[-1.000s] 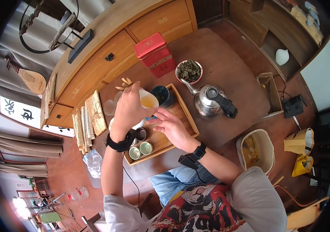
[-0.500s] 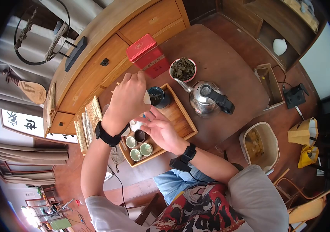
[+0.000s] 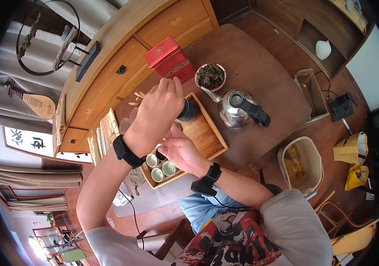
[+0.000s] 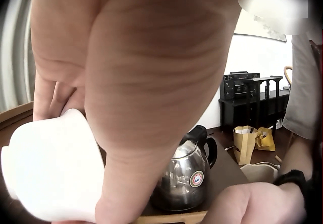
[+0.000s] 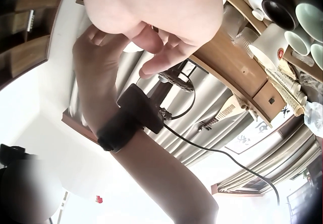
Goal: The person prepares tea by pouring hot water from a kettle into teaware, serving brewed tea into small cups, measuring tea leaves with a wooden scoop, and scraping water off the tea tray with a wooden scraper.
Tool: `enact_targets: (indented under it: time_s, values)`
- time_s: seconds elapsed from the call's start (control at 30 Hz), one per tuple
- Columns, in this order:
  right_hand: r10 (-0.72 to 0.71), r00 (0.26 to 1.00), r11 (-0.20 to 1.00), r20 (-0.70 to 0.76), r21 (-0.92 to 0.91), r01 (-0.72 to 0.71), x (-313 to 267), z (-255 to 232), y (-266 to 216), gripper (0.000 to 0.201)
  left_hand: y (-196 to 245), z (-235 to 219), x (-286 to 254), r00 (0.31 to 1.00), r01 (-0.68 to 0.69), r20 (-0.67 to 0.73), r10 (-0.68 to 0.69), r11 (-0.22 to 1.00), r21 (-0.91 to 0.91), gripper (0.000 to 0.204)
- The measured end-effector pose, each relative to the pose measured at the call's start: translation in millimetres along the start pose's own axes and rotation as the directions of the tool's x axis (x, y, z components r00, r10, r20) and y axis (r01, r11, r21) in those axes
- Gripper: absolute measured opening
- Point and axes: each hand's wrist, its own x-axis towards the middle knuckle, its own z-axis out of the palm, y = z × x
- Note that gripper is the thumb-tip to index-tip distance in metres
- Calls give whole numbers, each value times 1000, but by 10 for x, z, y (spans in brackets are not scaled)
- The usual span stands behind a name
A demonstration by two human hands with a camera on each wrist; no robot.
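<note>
My left hand (image 3: pixel 157 106) is raised above the wooden tray (image 3: pixel 211 133), its back toward the head camera. It grips a white bowl (image 4: pixel 55 168), tipped on its side in the left wrist view; in the head view the hand hides it. Close below, my right hand (image 3: pixel 184 153) has loosely bent fingers and holds nothing visible. Beyond the left hand, a dark blue jar (image 3: pixel 189 111) stands on the tray. Several small green cups (image 3: pixel 168 168) sit at the tray's near corner, beside a dark cup (image 5: pixel 279 11) and a white lid (image 5: pixel 257 13).
A steel kettle (image 3: pixel 236 113) stands right of the tray. Behind are a bowl of dark leaves (image 3: pixel 211 76) and a red tin (image 3: pixel 169 57). Bamboo scrolls (image 3: pixel 109 126) lie to the left. A bin (image 3: pixel 305 184) is on the floor at the right.
My left hand has turned over and shifted toward the dark blue jar, tipping the white bowl, whose amber liquid showed a second ago. The right hand has moved slightly left and closer to it.
</note>
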Motion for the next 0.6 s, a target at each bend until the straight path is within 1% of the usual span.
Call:
enact_targets:
  time_s: [0.07, 0.1, 0.13, 0.17, 0.2, 0.23, 0.27, 0.3, 0.33, 0.37, 0.4, 0.43, 0.47, 0.5, 0.53, 0.57, 0.6]
  values:
    - [-4, 1000, 1000, 0, -21, 4, 10, -75, 7, 82, 12, 127, -6, 998, 0, -55, 2, 1000, 25, 85]
    - [-16, 1000, 999, -1, -44, 16, 14, -106, -4, 81, 1, 147, -16, 998, 2, -59, 0, 1000, 29, 85]
    - [-15, 1000, 999, 4, -48, 16, 8, -134, -16, 81, -20, 159, -41, 998, 19, -54, -23, 997, -70, 85]
    - [-9, 1000, 991, -8, -137, 8, -13, -162, -34, 79, -42, 163, -75, 998, 39, -48, -48, 985, -170, 85]
    - [-2, 1000, 974, -23, -225, -4, -42, -176, -62, 77, -64, 132, -125, 997, 45, -51, -54, 984, -170, 85]
    - [3, 1000, 973, -22, -229, -8, -79, -96, -124, 77, -84, 82, -190, 988, 97, -84, -128, 948, -303, 91]
    - [-2, 999, 907, -52, -421, -20, -128, -1, -206, 78, -79, 53, -255, 973, 140, -106, -205, 891, -433, 96]
    - [-11, 997, 803, -81, -594, -39, -183, 52, -284, 79, -44, 51, -329, 972, 146, -105, -211, 889, -434, 96]
    - [-6, 997, 802, -83, -595, -44, -241, 16, -357, 79, 4, 52, -418, 939, 206, -136, -315, 835, -510, 101]
    - [-67, 995, 675, -71, -738, -7, -306, -51, -439, 78, 59, 57, -514, 894, 258, -157, -419, 769, -585, 107]
    - [-121, 991, 518, -47, -855, 23, -373, -117, -525, 78, 156, 107, -603, 891, 264, -155, -427, 765, -588, 107]
    - [-165, 986, 429, -23, -902, 51, -448, -141, -614, 76, 307, 210, -679, 851, 288, -155, -501, 694, -660, 109]
    - [-189, 980, 328, -66, -945, 0, -546, -128, -697, 69, 466, 316, -735, 806, 303, -148, -574, 614, -729, 110]
    - [-180, 980, 228, -80, -973, -38, -633, -114, -797, 64, 628, 412, -761, 786, 302, -113, -608, 536, -789, 111]
    - [-171, 980, 123, -97, -990, -76, -714, -102, -889, 59, 813, 476, -779, 757, 349, -14, -653, 422, -837, 113]
    - [-159, 982, 110, -106, -990, -89, -783, -87, -955, 59, 982, 561, -777, 742, 373, 51, -669, 348, -860, 113]
    - [-153, 978, -8, -140, -990, -143, -841, -68, -1010, 58, 1135, 642, -768, 722, 395, 116, -682, 270, -878, 113]
